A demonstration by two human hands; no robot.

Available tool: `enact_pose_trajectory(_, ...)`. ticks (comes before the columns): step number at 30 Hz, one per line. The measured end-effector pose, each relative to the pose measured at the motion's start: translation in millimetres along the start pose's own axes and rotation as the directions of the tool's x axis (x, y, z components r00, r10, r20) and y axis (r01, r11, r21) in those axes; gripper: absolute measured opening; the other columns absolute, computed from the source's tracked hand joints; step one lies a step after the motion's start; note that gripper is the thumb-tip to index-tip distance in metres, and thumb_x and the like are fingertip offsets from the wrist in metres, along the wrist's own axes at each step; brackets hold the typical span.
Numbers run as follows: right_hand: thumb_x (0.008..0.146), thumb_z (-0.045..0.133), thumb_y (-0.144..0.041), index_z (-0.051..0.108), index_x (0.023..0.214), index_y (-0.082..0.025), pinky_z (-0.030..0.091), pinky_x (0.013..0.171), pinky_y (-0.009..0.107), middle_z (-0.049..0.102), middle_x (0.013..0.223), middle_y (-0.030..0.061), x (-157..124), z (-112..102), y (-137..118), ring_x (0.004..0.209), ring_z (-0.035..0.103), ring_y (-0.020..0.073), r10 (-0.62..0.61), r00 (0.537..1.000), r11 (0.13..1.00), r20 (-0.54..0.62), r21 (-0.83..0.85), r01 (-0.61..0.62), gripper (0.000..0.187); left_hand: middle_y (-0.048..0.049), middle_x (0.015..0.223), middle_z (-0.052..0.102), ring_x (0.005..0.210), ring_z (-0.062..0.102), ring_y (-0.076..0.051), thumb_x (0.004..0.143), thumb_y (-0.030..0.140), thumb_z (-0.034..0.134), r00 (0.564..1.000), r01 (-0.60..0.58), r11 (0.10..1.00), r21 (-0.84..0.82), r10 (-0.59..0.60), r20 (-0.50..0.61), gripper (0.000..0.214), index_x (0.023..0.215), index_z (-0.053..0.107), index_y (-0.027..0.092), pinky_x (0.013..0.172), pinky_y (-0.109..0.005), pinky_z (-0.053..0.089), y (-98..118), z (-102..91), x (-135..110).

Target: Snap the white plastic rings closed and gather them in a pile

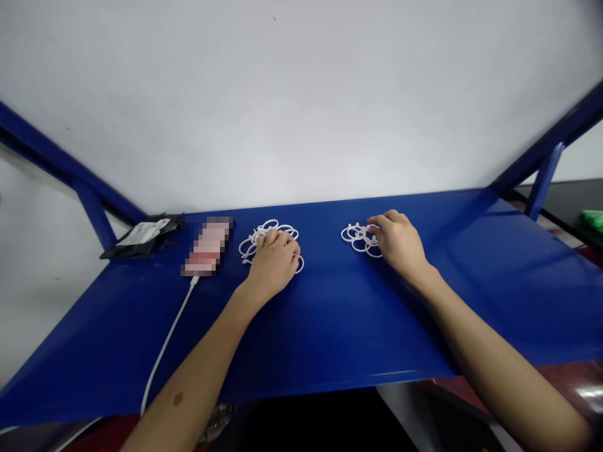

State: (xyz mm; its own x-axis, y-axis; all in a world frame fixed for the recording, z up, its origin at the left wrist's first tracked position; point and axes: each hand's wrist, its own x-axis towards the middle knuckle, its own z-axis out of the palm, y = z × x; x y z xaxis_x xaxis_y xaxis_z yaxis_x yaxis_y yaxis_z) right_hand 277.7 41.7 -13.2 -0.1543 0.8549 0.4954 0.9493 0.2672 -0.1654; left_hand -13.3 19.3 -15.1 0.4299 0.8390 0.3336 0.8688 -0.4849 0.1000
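Observation:
Two loose heaps of thin white rings with small knobbed ends, like shower curtain rings, lie on a blue tabletop (330,314). My left hand (276,260) rests over the left heap of white rings (271,226), its fingers curled down among them. The fingertips are hidden, so what they grip does not show. At the smaller right heap of white rings (360,238), my right hand (398,242) is closed in a pinch, with thumb and forefinger at a white ring on the heap's right edge. Part of that ring is behind the fingers.
Left of the rings lies a phone (207,248), its screen blurred, with a white cable (167,339) running off the table's front edge. A black plastic packet (144,235) with a white label sits at the back left. Behind stands a pale wall (306,113); blue frame bars (546,179) flank the table.

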Motion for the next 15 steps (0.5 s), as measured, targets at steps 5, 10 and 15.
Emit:
enact_pose_trajectory(5, 0.1, 0.046, -0.024, 0.07, 0.11, -0.015, 0.051, 0.08, 0.044, 0.067, 0.097, 0.0147, -4, -11, -25, 0.091, 0.059, 0.0278, -0.079, 0.996, 0.987, -0.044, 0.14, 0.084, 0.028, -0.0061, 0.099, 0.068, 0.101, 0.051, -0.028, 0.092, 0.019, 0.059, 0.995, -0.068, 0.996, -0.057, 0.063, -0.081, 0.008, 0.089, 0.066, 0.021, 0.086, -0.044, 0.036, 9, -2.9, 2)
enact_pose_trajectory(10, 0.096, 0.06, -0.038, 0.06, 0.116, -0.02, 0.053, 0.077, 0.035, 0.07, 0.099, 0.0067, -25, -12, -68, 0.082, 0.065, 0.0193, -0.221, 0.962, 0.801, 0.163, 0.592, 0.084, 0.027, -0.0018, 0.092, 0.07, 0.1, 0.054, -0.024, 0.093, 0.021, 0.061, 0.983, -0.111, 0.974, -0.196, 0.078, -0.167, 0.004, 0.09, 0.064, 0.022, 0.088, -0.041, 0.037, 23, -6.4, 1)
enact_pose_trajectory(15, 0.098, 0.052, -0.031, 0.053, 0.108, -0.02, 0.05, 0.063, 0.028, 0.066, 0.079, 0.0, -38, -6, -85, 0.065, 0.062, 0.0132, -0.174, 0.955, 0.631, 0.24, 0.772, -0.079, 0.014, -0.0003, 0.089, 0.07, 0.094, 0.058, -0.02, 0.091, 0.021, 0.063, 0.978, -0.128, 0.906, -0.403, 0.047, -0.204, 0.002, 0.091, 0.064, 0.023, 0.088, -0.038, 0.046, 32, -11.2, 0)
